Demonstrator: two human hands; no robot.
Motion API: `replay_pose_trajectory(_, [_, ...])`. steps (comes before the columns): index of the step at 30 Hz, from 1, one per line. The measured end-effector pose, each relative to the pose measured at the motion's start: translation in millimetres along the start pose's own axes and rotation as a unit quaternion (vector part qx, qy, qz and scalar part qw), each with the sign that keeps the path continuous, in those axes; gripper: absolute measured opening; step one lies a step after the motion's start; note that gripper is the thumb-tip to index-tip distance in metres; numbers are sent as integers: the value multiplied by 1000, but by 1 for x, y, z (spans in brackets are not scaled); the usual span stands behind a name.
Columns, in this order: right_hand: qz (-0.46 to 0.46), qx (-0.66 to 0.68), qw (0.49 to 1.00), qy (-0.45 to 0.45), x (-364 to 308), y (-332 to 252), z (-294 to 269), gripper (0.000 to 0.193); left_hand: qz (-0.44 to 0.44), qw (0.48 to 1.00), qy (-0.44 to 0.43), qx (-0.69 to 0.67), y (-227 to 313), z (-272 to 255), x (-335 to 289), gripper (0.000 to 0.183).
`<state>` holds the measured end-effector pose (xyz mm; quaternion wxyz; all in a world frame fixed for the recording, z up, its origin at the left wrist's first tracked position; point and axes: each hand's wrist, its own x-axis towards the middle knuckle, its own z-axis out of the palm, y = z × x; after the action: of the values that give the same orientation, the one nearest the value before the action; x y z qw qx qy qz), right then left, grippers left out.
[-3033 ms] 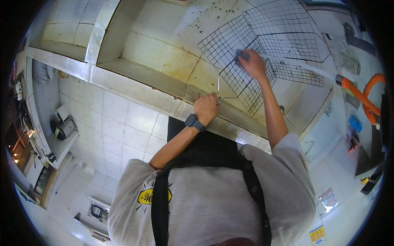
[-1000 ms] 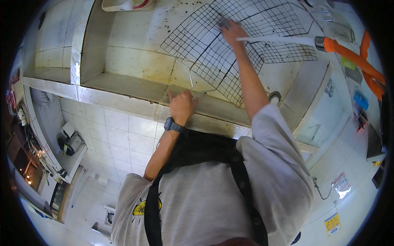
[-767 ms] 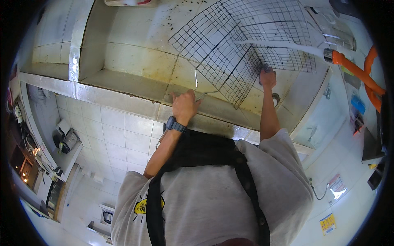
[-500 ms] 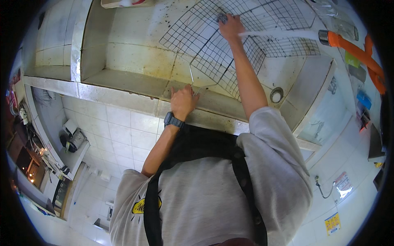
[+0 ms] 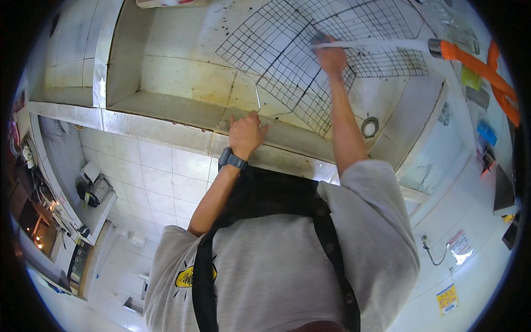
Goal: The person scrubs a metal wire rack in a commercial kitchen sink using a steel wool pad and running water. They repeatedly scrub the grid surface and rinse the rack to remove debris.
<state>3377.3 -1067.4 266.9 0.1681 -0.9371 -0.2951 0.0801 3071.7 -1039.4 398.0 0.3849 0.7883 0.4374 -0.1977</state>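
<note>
A black wire-mesh basket (image 5: 276,72) lies tilted in a tiled sink (image 5: 182,74) with dark specks about it. My left hand (image 5: 247,134), a watch on its wrist, is at the sink's front rim, fingers closed round the basket's thin metal handle (image 5: 258,97). My right hand (image 5: 332,58) is over the middle of the mesh, closed on a grey steel-wool scourer (image 5: 319,39) pressed to the wires. A stream of water (image 5: 381,43) from an orange hose (image 5: 470,62) runs across to the right hand and partly covers the fingers.
A round drain (image 5: 370,127) sits in the sink's right corner. Clear containers (image 5: 462,39), a green item (image 5: 471,78) and a blue item (image 5: 487,133) stand along the right side. A pale tray (image 5: 160,3) is at the sink's far left edge.
My right hand has moved right and slightly nearer with the scourer across the mesh, into the water stream. My left hand stays on the handle.
</note>
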Motion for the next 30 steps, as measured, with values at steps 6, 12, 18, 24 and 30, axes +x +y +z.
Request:
replay_pose_trajectory(6, [-11, -20, 995, -99, 17, -5, -11, 47, -2, 1000, 18, -7, 1, -3, -2, 30])
replay_pose_trajectory(12, [-39, -140, 976, -164, -16, -44, -29, 46, 5, 1000, 8, 18, -2, 2, -2, 28])
replay_pose_trajectory(18, [50, -129, 981, -135, 17, 7, -15, 39, 35, 999, 17, 28, -2, -3, 1, 26])
replay_pose_trajectory(24, [-96, -36, 987, -125, -39, -92, -18, 33, 30, 999, 2, 31, -6, 2, 3, 28])
replay_pose_trajectory(30, [85, -12, 996, 25, -11, -47, 20, 35, 40, 999, 17, -6, -1, 2, 2, 26])
